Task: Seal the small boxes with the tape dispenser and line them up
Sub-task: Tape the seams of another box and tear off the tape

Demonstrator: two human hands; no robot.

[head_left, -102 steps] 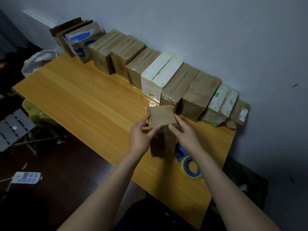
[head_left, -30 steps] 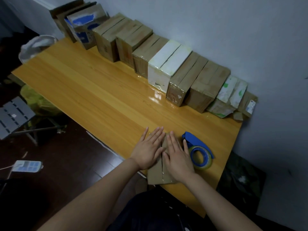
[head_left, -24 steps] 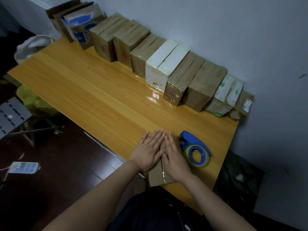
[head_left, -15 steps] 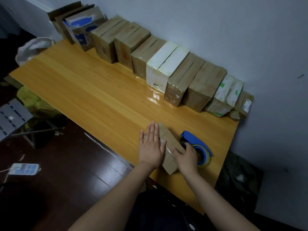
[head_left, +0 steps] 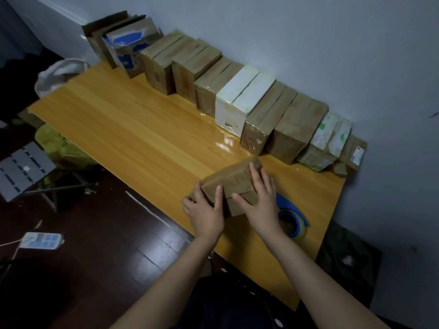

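Observation:
A small brown cardboard box [head_left: 229, 178] lies at an angle near the front edge of the wooden table [head_left: 133, 129]. My left hand [head_left: 206, 211] grips its near left corner, thumb on the near face and fingers round the side. My right hand [head_left: 262, 200] lies over the box's right part, fingers straight across the top and thumb on the near face. A blue tape dispenser [head_left: 293, 216] lies on the table just right of my right hand, partly hidden by it. A row of sealed boxes [head_left: 240, 100] stands along the wall.
The row runs from blue-printed boxes [head_left: 128, 47] at the far left to a small labelled box [head_left: 354, 151] at the right end. A white bag [head_left: 59, 73] sits off the table's left corner. A power strip [head_left: 40, 241] and a grey stool [head_left: 23, 169] are on the floor.
Both hands had pressed flat on the box lying at the table edge. The box has since turned and moved farther onto the table, and my left hand now grips its corner.

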